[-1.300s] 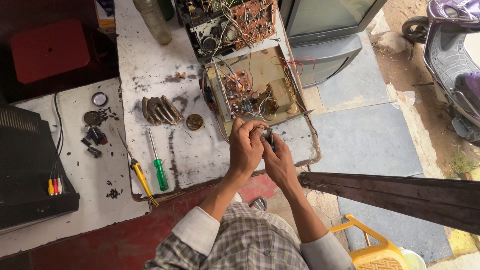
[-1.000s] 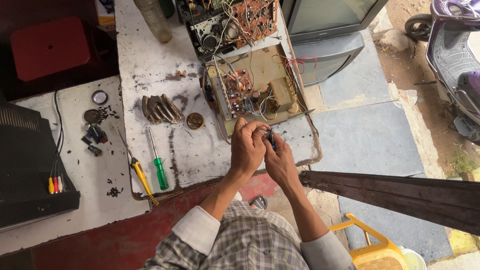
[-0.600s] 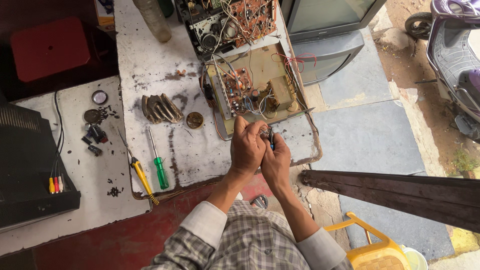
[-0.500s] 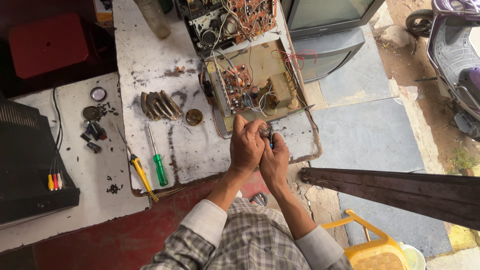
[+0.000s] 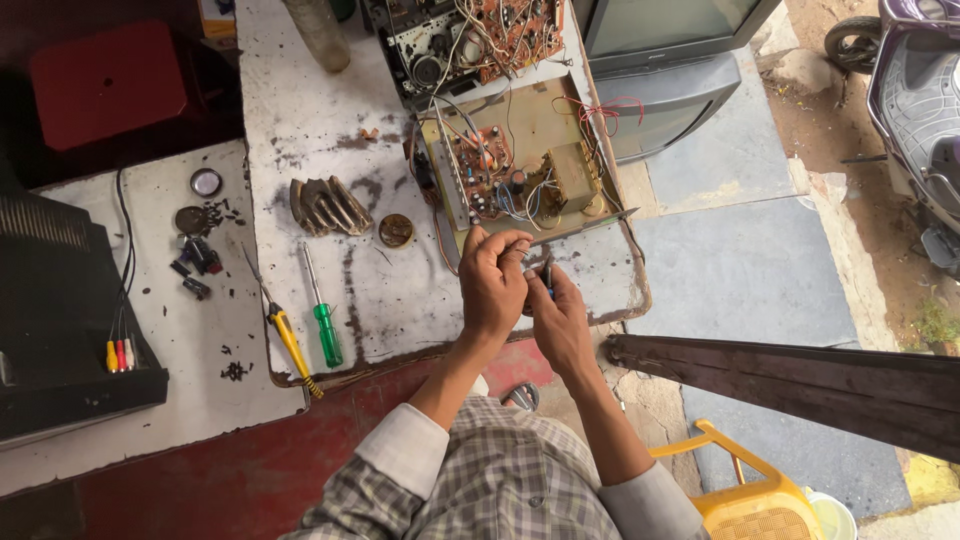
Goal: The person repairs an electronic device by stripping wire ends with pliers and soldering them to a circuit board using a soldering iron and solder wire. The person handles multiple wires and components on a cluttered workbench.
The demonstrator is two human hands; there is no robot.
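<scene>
My left hand (image 5: 492, 285) and my right hand (image 5: 560, 320) are pressed together over the near edge of the white worktable (image 5: 300, 150), just in front of an open chassis with a circuit board (image 5: 515, 180). The fingers of both hands pinch a small dark part with a thin wire (image 5: 540, 270); most of it is hidden by my fingers. Red, white and black wires run from the board toward my hands.
A green-handled screwdriver (image 5: 322, 318) and a yellow-handled one (image 5: 285, 335) lie left of my hands, beside a dark ribbed part (image 5: 328, 205) and a round rusty cap (image 5: 396, 230). A second circuit chassis (image 5: 470, 40), two television sets (image 5: 680, 70), a yellow plastic chair (image 5: 745, 500) and a scooter (image 5: 915, 100) surround the table.
My hands have stayed together at the table's edge and drawn slightly nearer to me. The view shifted a little.
</scene>
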